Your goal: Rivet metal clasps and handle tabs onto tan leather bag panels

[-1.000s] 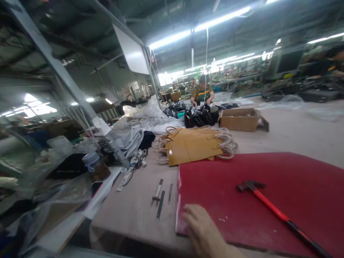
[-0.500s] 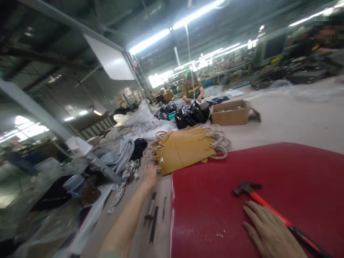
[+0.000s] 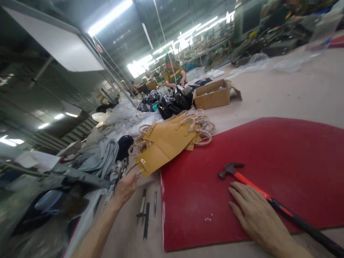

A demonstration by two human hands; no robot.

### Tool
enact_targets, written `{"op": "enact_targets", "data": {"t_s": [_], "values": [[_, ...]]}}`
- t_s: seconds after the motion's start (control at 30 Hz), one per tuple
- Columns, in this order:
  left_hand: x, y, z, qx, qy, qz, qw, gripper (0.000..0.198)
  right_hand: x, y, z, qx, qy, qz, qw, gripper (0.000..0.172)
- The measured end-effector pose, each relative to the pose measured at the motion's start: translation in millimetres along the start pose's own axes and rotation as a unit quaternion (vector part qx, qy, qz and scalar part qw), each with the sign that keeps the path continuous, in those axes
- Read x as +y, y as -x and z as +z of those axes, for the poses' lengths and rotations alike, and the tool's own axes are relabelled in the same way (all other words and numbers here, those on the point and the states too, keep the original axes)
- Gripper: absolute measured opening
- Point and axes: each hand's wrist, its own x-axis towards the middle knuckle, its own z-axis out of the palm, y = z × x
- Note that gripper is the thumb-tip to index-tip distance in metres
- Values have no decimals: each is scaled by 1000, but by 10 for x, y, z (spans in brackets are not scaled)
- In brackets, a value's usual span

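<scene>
My left hand (image 3: 127, 186) is closed on the braided handle at the near corner of a mustard-yellow bag panel (image 3: 158, 152). That panel slants off a pile of similar panels whose pale rope handles (image 3: 205, 130) stick out at both ends. My right hand (image 3: 254, 208) lies flat with fingers stretched on the red mat (image 3: 199, 190). Just beside it rests a claw hammer (image 3: 251, 184) with an orange and black handle, its head towards the panels. Several tiny white bits (image 3: 209, 218) are scattered on the mat.
Left of the mat lie a slim metal rod (image 3: 155, 203), a dark flat strip (image 3: 146, 220) and a caliper-like tool (image 3: 141, 206). Beyond the panels are black bags (image 3: 169, 107) and an open cardboard box (image 3: 212, 96). A person (image 3: 174, 73) works at the far end. Plastic sheeting heaps up on the left.
My left hand has taken hold of the top panel's handle and drawn it towards me to the left, turning it on the pile. The view has shifted; my right hand stays by the hammer.
</scene>
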Motion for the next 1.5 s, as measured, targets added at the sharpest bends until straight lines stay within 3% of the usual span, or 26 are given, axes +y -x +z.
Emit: {"op": "enact_targets", "data": {"t_s": [0.1,0.2,0.3,0.37,0.43,0.5,0.67,0.8,0.93,1.17,1.33,1.43,1.5], "values": [[356,325,-306,53,39,14,998,28,5,-45,-31,-14,-18,-4,1000,37],[1096,714,-420,91,116,92,985,24,12,-78,-58,-28,-36,-6,999,37],[2025,1050,-289,99,211,125,964,26,18,-102,-99,-55,-67,3,996,37],[2562,1188,-137,74,232,154,958,17,20,-112,-132,-70,-88,10,994,36],[2935,1257,-2,54,209,196,957,6,20,-116,-167,-77,-112,15,991,35],[3130,1284,75,32,182,219,958,6,22,-117,-195,-79,-140,19,987,34],[3245,1317,7,-19,169,217,961,4,56,-119,-194,-93,-203,29,974,41],[3393,1355,-50,-42,186,285,939,6,99,-145,-165,-122,-243,19,962,45],[3490,1366,31,-28,193,310,930,9,-16,-277,-235,-142,-258,-44,955,44],[3432,1264,137,-7,199,359,912,20,-513,-590,-221,-251,-268,-143,919,38],[3292,1354,23,44,238,348,905,27,-476,-483,27,-209,-278,-161,924,39],[2957,1361,-45,65,259,253,930,26,-428,-408,138,-159,-279,-163,933,39],[2577,1312,-58,81,246,95,961,21,-425,-394,158,-145,-271,-168,937,40]]}}
